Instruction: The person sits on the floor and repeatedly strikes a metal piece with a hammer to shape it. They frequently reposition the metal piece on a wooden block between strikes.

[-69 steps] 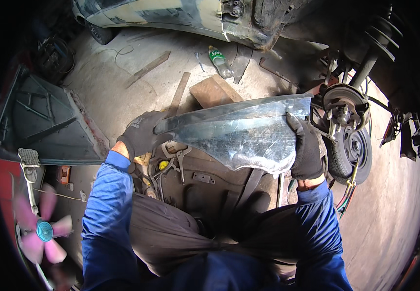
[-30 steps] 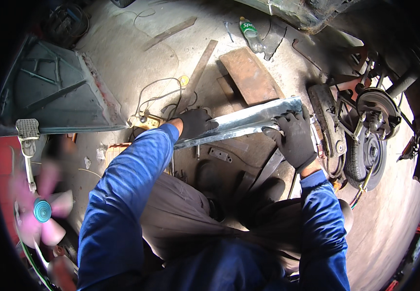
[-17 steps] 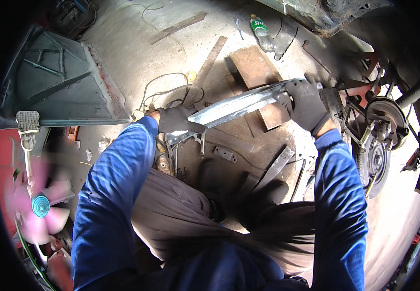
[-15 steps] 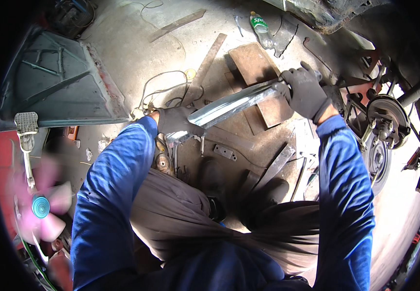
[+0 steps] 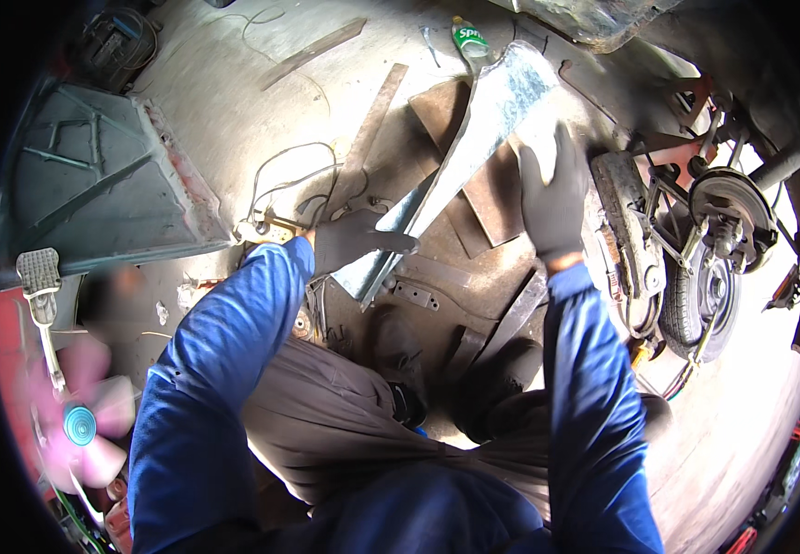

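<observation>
A long bent piece of shiny sheet metal [image 5: 478, 134] slants up and away over the floor, its wider end at the far right. My gloved left hand [image 5: 354, 242] is closed around the near, narrower end, with the thumb lying across the metal. Beside the far half, my gloved right hand [image 5: 552, 203] has its fingers stretched out and apart. Glare hides whether those fingertips touch the metal's edge. Beneath the piece lie a flat rusty plate [image 5: 494, 198] and a longer metal strip [image 5: 372, 129].
At left are a green-grey panel [image 5: 95, 185] and a spinning pink fan [image 5: 79, 425]. A wheel [image 5: 709, 300] and brake drum [image 5: 733, 208] stand at right. A plastic bottle [image 5: 470, 42] lies at the far side. Cable [image 5: 289, 148] and a small holed bracket [image 5: 416, 295] rest on the floor.
The sheet metal has turned, its far end swinging up and away and its broad face now showing. My right hand has let go of that end and opened, coming nearer; my left hand keeps hold.
</observation>
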Demonstrator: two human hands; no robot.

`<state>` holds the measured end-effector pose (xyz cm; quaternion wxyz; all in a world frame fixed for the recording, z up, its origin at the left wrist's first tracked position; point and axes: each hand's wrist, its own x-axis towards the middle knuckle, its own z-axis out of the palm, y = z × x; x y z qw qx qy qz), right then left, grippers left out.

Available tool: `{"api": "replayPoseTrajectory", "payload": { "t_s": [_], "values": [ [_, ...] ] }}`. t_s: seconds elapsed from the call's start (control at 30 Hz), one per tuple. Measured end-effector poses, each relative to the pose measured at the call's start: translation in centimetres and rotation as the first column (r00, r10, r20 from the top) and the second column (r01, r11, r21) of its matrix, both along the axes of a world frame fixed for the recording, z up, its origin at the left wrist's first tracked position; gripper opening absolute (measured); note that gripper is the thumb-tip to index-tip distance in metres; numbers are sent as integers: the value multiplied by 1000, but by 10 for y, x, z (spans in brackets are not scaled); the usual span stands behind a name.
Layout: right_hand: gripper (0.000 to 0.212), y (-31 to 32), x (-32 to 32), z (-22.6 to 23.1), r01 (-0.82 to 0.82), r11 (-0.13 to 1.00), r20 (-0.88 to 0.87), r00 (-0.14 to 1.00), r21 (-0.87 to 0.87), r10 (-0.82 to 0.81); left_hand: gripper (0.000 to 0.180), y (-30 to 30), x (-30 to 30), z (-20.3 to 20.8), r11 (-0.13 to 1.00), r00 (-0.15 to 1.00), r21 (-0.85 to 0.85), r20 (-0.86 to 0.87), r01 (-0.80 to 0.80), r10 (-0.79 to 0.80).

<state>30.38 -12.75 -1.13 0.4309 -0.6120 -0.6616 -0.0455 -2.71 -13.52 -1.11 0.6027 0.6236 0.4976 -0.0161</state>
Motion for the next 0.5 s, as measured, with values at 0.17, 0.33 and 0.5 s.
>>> {"api": "replayPoseTrajectory", "payload": {
  "t_s": [0.17,0.33,0.5],
  "values": [
    [67,-165,5,-124,361,562,-223,659,-744,-718,111,3,30,-15,990,995,-129,84,-48,59],
    [88,-247,8,-249,202,44,115,710,-978,-695,79,-6,53,-26,895,932,-428,257,-127,255],
    [67,-244,17,-306,117,110,12,734,-987,-679,54,-22,80,-43,819,815,-511,338,-261,470]
  ]
}}
